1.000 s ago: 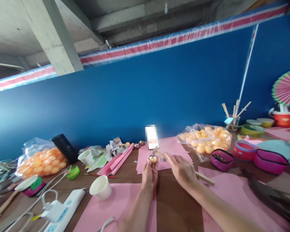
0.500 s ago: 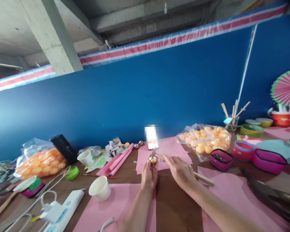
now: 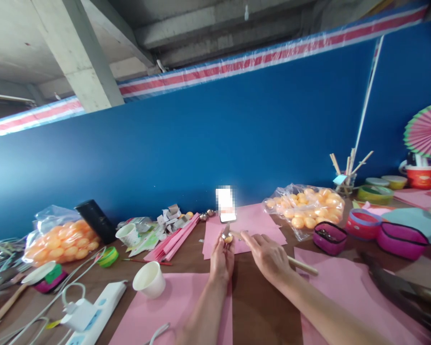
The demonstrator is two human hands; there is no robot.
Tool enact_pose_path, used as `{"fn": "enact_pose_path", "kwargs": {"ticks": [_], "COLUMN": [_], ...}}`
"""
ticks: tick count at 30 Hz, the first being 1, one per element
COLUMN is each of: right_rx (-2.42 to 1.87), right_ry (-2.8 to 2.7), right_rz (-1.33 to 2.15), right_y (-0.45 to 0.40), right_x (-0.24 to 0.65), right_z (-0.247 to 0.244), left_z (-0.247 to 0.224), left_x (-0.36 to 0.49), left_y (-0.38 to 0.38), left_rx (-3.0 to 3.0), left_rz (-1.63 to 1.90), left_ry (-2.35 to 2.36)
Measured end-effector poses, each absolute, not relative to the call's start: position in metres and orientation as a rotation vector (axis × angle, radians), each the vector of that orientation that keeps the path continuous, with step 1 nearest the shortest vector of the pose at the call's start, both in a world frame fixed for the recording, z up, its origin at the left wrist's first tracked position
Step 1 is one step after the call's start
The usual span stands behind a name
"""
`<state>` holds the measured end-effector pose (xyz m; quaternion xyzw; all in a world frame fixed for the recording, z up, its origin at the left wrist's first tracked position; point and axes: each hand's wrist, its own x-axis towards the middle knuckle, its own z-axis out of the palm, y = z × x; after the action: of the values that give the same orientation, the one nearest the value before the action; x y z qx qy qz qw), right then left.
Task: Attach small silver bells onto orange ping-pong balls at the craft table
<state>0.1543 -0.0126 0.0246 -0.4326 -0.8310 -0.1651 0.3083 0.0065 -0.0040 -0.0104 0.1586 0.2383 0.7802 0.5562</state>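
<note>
My left hand is closed around a small round ball, held up at its fingertips. The ball looks shiny, with a yellow-orange part facing me. In my right hand is a hammer with a pale wooden handle, which sticks out behind the palm. Its small grey head is at the ball; whether they touch, I cannot tell. Just beyond both hands stands a bright phone on a pink sheet. Two shiny metal balls rest left of the phone.
Bags of orange balls lie at left and right. A white paper cup and a power strip stand at front left. Purple pouches and a dark curved object are at right. A blue partition rises behind.
The hammer's head has shifted slightly down and left at the ball, and the ball seems a little turned. Both hands have stayed nearly in place.
</note>
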Motion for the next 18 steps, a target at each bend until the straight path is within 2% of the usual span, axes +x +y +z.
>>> {"fn": "enact_pose_path", "kwargs": {"ticks": [18], "right_rx": [-1.159], "right_ry": [-2.156], "right_rz": [-0.438], "right_y": [-0.0093], "right_x": [0.1565], "right_z": [0.0229], "left_z": [-0.0086], "left_x": [0.0079], "left_y": [-0.0040], "left_rx": [0.346], "left_rz": [1.873], "left_ry": [0.599]}}
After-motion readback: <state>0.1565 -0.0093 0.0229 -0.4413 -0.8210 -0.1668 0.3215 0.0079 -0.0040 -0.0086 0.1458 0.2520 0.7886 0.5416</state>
